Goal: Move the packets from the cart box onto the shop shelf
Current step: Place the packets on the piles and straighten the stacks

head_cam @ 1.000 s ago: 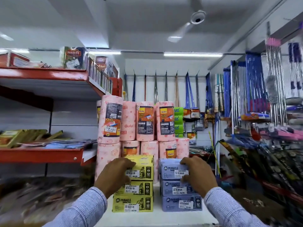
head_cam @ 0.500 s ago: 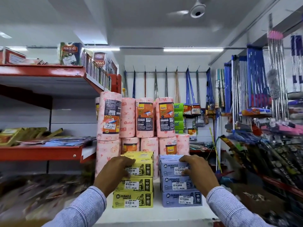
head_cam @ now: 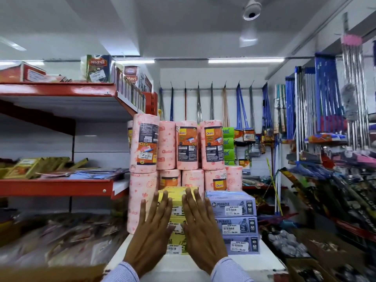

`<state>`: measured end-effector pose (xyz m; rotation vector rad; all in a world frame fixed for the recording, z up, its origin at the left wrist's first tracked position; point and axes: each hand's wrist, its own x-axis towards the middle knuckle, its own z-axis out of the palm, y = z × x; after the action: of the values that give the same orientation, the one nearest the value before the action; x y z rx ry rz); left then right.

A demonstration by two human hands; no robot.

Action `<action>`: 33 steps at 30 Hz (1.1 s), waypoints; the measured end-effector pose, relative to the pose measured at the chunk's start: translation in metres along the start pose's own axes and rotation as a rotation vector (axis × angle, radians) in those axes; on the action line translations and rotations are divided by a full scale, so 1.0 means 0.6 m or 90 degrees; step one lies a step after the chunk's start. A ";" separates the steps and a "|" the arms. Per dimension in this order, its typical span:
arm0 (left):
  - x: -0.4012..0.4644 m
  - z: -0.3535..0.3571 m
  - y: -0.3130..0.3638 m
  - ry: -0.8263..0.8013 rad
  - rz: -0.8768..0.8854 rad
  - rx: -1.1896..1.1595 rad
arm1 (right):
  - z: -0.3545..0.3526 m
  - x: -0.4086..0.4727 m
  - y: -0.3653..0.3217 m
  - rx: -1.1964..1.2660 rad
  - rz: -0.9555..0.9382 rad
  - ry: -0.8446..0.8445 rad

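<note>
A stack of three yellow packets (head_cam: 176,195) stands on the white shelf (head_cam: 179,265) in front of me, mostly hidden behind my hands. Right beside it stands a stack of three lilac packets (head_cam: 234,208). My left hand (head_cam: 151,231) and my right hand (head_cam: 200,228) are raised flat side by side, backs toward me, fingers spread, in front of the yellow stack. Neither hand holds anything. Whether the palms touch the yellow packets I cannot tell. A brown cardboard edge (head_cam: 50,273), perhaps the cart box, shows at the bottom left.
Pink Gala paper rolls (head_cam: 187,147) are piled two high right behind the packets. Red shelves (head_cam: 57,186) with flat packs run along the left. Mops and brooms (head_cam: 325,102) hang on the right wall above cluttered goods.
My hands have left the tops of the two stacks; the right hand has come off the lilac stack and both now stand flat in front of the yellow stack. The view has tilted upward slightly.
</note>
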<state>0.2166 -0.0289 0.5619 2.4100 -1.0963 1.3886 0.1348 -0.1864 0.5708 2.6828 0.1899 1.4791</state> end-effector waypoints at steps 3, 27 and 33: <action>-0.015 0.026 -0.017 -0.027 -0.029 -0.015 | 0.034 0.005 -0.012 0.002 0.031 -0.016; 0.086 0.034 0.182 0.030 0.062 -0.144 | -0.027 -0.095 0.184 -0.060 0.154 0.018; 0.098 0.058 0.201 -0.010 0.059 -0.097 | -0.019 -0.101 0.205 -0.035 0.144 0.000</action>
<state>0.1789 -0.1623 0.5631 2.2927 -1.2832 1.2638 0.1020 -0.3166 0.5412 2.7344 -0.1583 1.5163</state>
